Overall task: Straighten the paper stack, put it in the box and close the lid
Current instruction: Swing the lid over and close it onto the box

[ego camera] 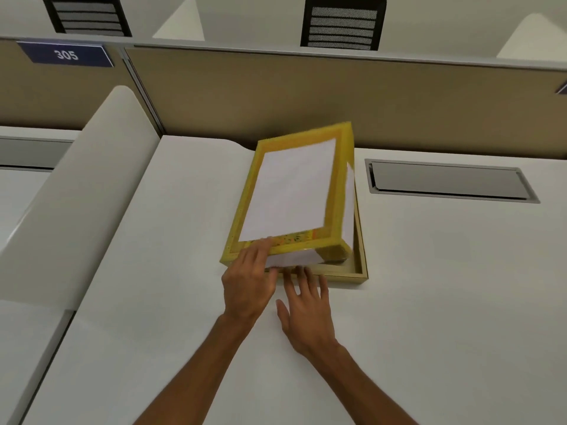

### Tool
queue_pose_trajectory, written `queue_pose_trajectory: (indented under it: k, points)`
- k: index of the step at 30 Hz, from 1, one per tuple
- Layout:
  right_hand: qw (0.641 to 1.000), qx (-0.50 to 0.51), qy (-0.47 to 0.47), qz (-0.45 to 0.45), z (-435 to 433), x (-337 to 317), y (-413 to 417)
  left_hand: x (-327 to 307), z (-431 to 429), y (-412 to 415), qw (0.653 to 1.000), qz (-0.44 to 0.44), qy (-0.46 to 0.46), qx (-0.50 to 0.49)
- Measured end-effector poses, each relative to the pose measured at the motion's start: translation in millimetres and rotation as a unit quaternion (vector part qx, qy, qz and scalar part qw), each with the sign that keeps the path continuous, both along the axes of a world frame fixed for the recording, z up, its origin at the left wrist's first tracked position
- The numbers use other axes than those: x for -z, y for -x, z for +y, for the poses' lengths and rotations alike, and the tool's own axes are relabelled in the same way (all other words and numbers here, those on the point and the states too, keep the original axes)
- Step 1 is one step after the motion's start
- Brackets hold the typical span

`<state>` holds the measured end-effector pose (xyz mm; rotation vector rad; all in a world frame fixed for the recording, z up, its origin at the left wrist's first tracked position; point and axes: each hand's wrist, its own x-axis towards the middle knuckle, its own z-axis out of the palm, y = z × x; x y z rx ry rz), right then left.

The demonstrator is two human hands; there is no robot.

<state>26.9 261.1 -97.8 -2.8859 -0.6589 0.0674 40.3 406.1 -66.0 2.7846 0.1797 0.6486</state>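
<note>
A yellow lid (291, 191) with a large white panel on top hangs tilted over a shallow beige box (360, 259) on the white desk. Its left side is raised and its right side dips into the box. My left hand (248, 280) grips the lid's near left corner, thumb on top. My right hand (306, 311) lies flat with fingers spread, fingertips at the box's front wall. The lid hides the inside of the box, so I cannot see the paper stack for certain. A white patch shows under the lid's near edge.
A grey cable flap (448, 180) is set into the desk (184, 302) right of the box. A tan partition (306, 96) rises behind, with a blue "305" sign (66, 54). A curved white divider (76, 194) stands at the left. Two black chairs are beyond.
</note>
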Motion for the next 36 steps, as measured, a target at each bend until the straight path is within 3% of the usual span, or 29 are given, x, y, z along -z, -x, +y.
queue_pose_trajectory:
  k: [8, 19, 36]
  points:
    - [1.0, -0.005, -0.027, -0.013, -4.2, 5.3, -1.0, 7.5, -15.4, -4.4, 0.989, 0.07, -0.119, 0.045]
    - [0.996, 0.0, -0.069, -0.048, -18.9, 6.6, 1.5, 7.4, -26.7, -9.5, 0.978, 0.126, -0.153, 0.066]
    - [0.973, 0.047, -0.193, -0.116, -54.0, -1.8, -2.5, 28.1, -35.8, -7.0, 0.962, 0.126, -0.2, 0.139]
